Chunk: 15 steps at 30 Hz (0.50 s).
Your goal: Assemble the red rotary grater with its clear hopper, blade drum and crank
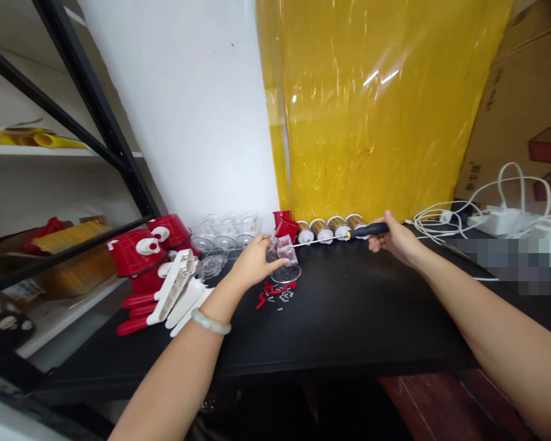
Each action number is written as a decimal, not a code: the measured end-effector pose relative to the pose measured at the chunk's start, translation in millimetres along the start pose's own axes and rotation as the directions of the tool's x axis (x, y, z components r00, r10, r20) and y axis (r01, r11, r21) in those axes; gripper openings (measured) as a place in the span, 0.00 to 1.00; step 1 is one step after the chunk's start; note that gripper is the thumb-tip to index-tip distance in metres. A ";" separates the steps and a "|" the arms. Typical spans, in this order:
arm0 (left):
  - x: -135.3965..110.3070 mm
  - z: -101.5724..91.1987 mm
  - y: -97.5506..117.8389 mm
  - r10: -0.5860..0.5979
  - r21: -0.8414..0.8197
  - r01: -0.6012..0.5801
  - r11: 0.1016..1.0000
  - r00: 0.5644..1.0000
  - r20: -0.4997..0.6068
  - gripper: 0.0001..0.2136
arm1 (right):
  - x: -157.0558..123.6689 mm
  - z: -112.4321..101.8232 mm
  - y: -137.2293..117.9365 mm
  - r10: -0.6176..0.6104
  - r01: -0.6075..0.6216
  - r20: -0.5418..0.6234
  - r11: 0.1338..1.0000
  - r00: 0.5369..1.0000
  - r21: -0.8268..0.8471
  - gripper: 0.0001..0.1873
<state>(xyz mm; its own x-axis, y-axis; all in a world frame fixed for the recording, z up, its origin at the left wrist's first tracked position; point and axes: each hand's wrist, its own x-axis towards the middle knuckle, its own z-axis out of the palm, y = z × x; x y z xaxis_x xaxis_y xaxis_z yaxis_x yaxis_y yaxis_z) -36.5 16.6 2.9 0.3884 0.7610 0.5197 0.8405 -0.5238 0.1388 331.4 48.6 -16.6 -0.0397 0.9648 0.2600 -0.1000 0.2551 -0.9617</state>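
Observation:
My left hand [257,262] is closed on a clear plastic part [285,250], thumb in front and fingers behind. A round transparent rim [285,275] shows below that part, close to the table. My right hand [395,237] grips the end of a screwdriver [370,230] with a dark handle and a yellow collar. Its long thin shaft lies nearly level and points left, the tip meeting the clear part. Small red pieces [261,299] and several screws [285,296] lie on the black table just in front of the left hand.
Red housings [135,252] and white-and-red handles [169,291] are piled at the left. Clear cups [227,229], red cups [284,225] and patterned metal drums [321,230] line the back. White cables [434,217] and a cardboard box [509,116] stand right; a shelf rack [92,92] stands left.

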 end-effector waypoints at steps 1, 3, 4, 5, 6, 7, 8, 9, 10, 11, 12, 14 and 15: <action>0.0 -0.2 0.1 -0.002 0.007 0.002 1.000 1.000 0.003 0.21 | -0.8 0.6 -2.2 0.016 -0.016 0.010 0.998 1.000 0.058 0.15; 0.0 -0.6 0.2 0.000 0.015 0.000 1.000 1.000 0.005 0.21 | -2.4 2.0 -6.2 0.005 -0.009 0.024 0.987 1.000 0.158 0.07; -0.1 -0.8 0.3 0.007 0.014 -0.007 1.000 1.000 0.003 0.21 | -3.0 2.6 -7.3 -0.015 0.010 0.026 0.984 1.000 0.180 0.08; -0.1 -0.9 0.2 0.015 0.013 -0.015 1.000 1.000 0.000 0.21 | -3.3 3.0 -7.5 -0.031 0.026 0.027 0.983 0.999 0.179 0.09; -0.2 -0.8 0.0 0.021 0.011 -0.021 1.000 1.000 -0.004 0.21 | -3.3 3.2 -6.9 -0.037 0.032 0.026 0.987 0.999 0.158 0.10; -0.3 -0.6 -0.2 0.025 0.011 -0.025 1.000 1.000 -0.008 0.21 | -3.0 3.2 -5.5 -0.036 0.033 0.019 0.992 0.999 0.118 0.08; -0.4 -0.3 -0.5 0.026 0.013 -0.026 1.000 1.000 -0.012 0.21 | -2.4 3.0 -3.7 -0.034 0.033 0.009 0.997 0.999 0.066 0.05; -0.4 0.0 -0.7 0.025 0.016 -0.025 1.000 1.000 -0.015 0.21 | -1.6 2.7 -1.7 -0.034 0.034 -0.003 0.999 0.999 0.007 0.05; -0.5 0.2 -0.9 0.023 0.017 -0.023 1.000 1.000 -0.016 0.22 | -0.9 2.3 0.1 -0.032 0.032 -0.011 0.998 0.999 -0.049 0.08; -0.5 0.3 -1.0 0.021 0.017 -0.021 1.000 1.000 -0.015 0.22 | -0.2 1.9 1.4 -0.028 0.026 -0.017 0.996 0.999 -0.090 0.11; -0.6 0.2 -0.9 0.020 0.015 -0.020 1.000 1.000 -0.012 0.22 | 0.4 1.5 2.0 -0.020 0.018 -0.018 0.994 1.000 -0.105 0.13; -0.7 -0.3 -0.6 0.020 0.008 -0.020 1.000 1.000 -0.009 0.21 | 0.6 0.8 1.2 -0.008 0.007 -0.003 0.999 1.000 -0.046 0.11; -0.7 -0.6 -0.4 0.020 0.006 -0.020 1.000 1.000 -0.009 0.21 | 0.4 0.4 0.1 -0.007 0.007 0.015 1.000 1.000 0.010 0.09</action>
<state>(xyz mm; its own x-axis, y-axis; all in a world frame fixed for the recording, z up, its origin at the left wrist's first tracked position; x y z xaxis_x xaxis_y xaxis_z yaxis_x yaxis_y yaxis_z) -37.3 16.1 3.0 0.4021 0.7468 0.5296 0.8347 -0.5367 0.1231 331.0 49.0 -16.5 -0.0538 0.9620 0.2679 -0.1100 0.2609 -0.9591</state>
